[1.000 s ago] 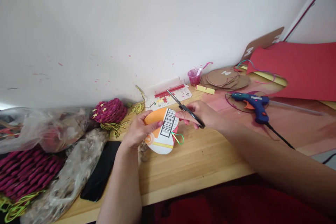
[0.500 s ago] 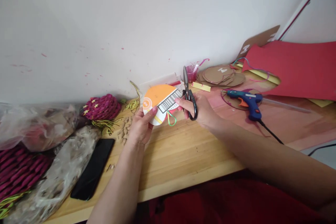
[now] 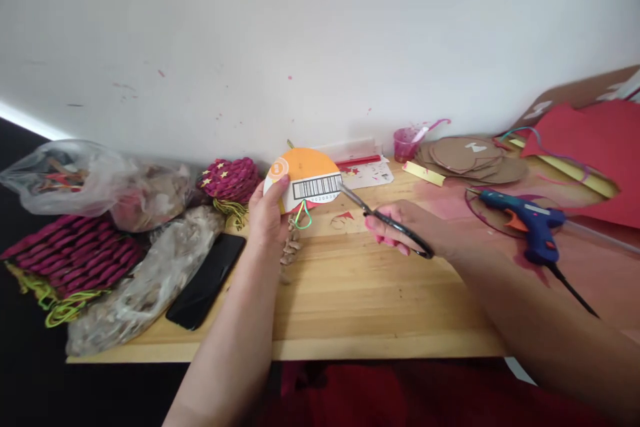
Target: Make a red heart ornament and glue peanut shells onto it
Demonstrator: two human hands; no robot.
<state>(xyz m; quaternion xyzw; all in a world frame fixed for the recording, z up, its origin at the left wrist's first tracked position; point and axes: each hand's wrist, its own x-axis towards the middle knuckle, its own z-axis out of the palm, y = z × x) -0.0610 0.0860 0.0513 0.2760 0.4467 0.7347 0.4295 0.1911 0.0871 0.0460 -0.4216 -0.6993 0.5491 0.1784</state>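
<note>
My left hand (image 3: 270,208) is closed on the left side of a round card disc (image 3: 306,165), its thumb on the front. The disc is orange above and white below, with a printed barcode. A green and yellow cord loop (image 3: 303,217) hangs from its lower edge, and a bit of red shows behind that edge. My right hand (image 3: 400,225) grips the black handles of a pair of scissors (image 3: 356,197). The blades point up and left, their tips at the right edge of the disc; whether they touch it I cannot tell.
A blue glue gun (image 3: 540,223) lies at right, beside brown cardboard discs (image 3: 465,153) and red sheets (image 3: 600,147). A pink cup (image 3: 406,145) stands by the wall. At left are a phone (image 3: 206,283), plastic bags (image 3: 145,287) and magenta bundles (image 3: 75,253). Peanuts (image 3: 290,247) lie near my left wrist.
The scissors have swung from pointing upward to pointing left, at the disc's edge. My right hand's fingers have come off the disc. The camera view has shifted left.
</note>
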